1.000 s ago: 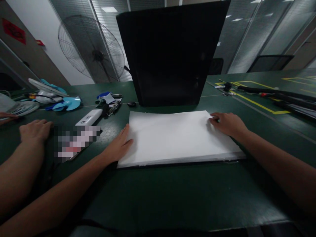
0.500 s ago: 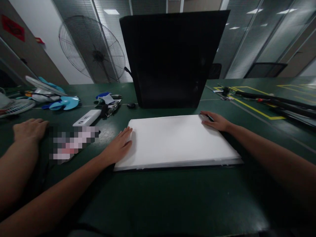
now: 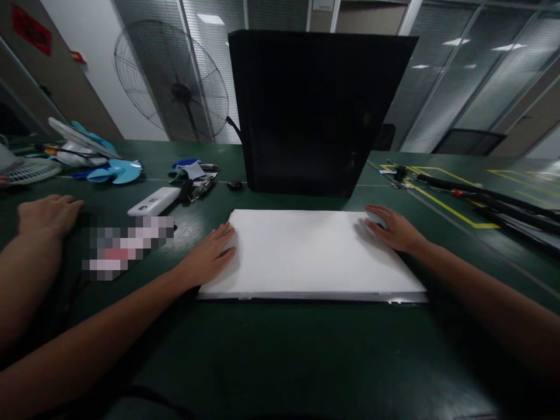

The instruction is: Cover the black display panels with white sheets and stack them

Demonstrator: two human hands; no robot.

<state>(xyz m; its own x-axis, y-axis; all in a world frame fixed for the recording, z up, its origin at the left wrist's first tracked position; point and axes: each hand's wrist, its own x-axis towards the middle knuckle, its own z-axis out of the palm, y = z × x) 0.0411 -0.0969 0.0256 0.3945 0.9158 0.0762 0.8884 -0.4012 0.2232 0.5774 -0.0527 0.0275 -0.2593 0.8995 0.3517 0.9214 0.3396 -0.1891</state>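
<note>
The paper [image 3: 306, 251] is white, rectangular and blank on its upper face. It lies flat on the bench [image 3: 306, 356], long sides running left to right, far and near edges roughly parallel. The near edge shows a thin, pale, layered thickness, with small bright spots toward its left and right ends. A narrow dark line borders this edge underneath. The top surface appears smooth.

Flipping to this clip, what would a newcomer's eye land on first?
Probably the large black panel in the middle, rising beyond the bright white stack on the green table. Next, the wearer's left hand at the stack's left edge and right hand at its far right corner. A big round fan stands behind, to the left.
</note>
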